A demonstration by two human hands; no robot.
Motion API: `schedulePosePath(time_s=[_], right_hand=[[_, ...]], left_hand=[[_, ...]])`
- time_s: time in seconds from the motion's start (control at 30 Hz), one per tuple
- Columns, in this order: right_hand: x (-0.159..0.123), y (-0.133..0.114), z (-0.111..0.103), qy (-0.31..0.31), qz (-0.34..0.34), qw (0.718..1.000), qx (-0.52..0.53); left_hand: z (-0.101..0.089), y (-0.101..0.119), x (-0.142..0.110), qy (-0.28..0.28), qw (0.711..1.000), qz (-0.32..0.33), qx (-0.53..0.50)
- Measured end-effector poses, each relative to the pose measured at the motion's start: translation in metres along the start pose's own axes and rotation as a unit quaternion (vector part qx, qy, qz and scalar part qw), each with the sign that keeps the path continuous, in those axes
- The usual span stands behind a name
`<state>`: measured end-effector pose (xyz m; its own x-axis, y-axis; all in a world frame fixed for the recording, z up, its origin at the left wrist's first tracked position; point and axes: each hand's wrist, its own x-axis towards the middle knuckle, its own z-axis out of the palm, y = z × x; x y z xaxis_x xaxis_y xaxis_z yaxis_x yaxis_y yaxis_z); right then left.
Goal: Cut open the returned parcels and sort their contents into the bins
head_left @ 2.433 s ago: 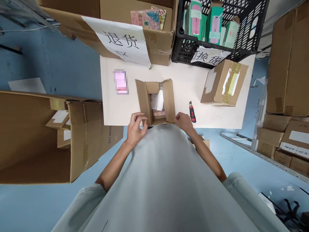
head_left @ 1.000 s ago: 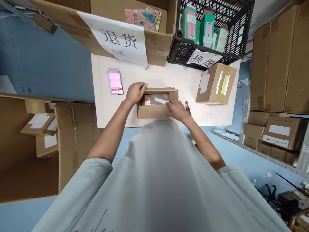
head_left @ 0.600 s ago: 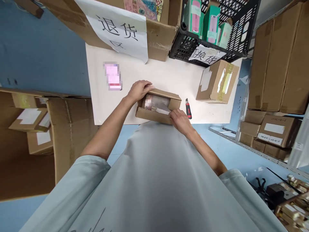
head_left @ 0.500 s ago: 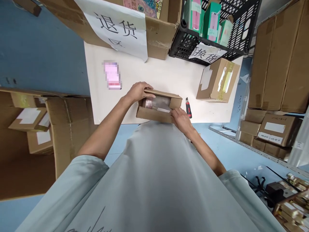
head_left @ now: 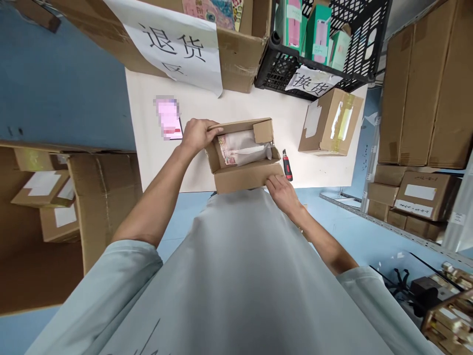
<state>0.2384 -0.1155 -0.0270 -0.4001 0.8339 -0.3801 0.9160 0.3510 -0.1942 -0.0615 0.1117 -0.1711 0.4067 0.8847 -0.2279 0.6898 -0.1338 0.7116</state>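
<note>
A small cardboard box (head_left: 244,180) lies at the table's front edge with its flaps spread apart. Inside it rests a clear plastic-wrapped item (head_left: 246,148) with a pink printed part at its left end; what it is I cannot make out. My left hand (head_left: 197,134) grips the box's upper left edge, thumb and fingers closed on the cardboard. At the lower right, the fingers of my right hand (head_left: 283,191) pinch the near flap. Just right of the box is a red and black box cutter (head_left: 287,166), touched by neither hand.
A pixelated phone (head_left: 168,118) lies on the white table (head_left: 236,106) at left. At the back stand a large carton (head_left: 240,54) with a paper sign and a black crate (head_left: 275,66) holding green boxes. A taped carton (head_left: 330,123) sits at right; shelves flank the table.
The box's flaps have opened wider, showing more of the wrapped item. My left hand has moved up and left with the far edge, while my right hand has shifted slightly down.
</note>
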Motion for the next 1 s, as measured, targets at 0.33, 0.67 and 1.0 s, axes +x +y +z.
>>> schedulePosePath(time_s=[0.33, 0.67, 1.0], right_hand=[[0.022, 0.020, 0.043, -0.033, 0.077, 0.995, 0.062], [0.048, 0.071, 0.047, 0.069, 0.120, 0.990, 0.039], [0.047, 0.067, 0.074, 0.099, 0.095, 0.990, 0.020]], left_hand=[[-0.003, 0.024, -0.002, 0.026, 0.999, 0.026, 0.026], [0.029, 0.078, -0.146, 0.077, 0.996, 0.041, 0.035], [0.052, 0.057, -0.166, 0.114, 0.986, -0.047, 0.113]])
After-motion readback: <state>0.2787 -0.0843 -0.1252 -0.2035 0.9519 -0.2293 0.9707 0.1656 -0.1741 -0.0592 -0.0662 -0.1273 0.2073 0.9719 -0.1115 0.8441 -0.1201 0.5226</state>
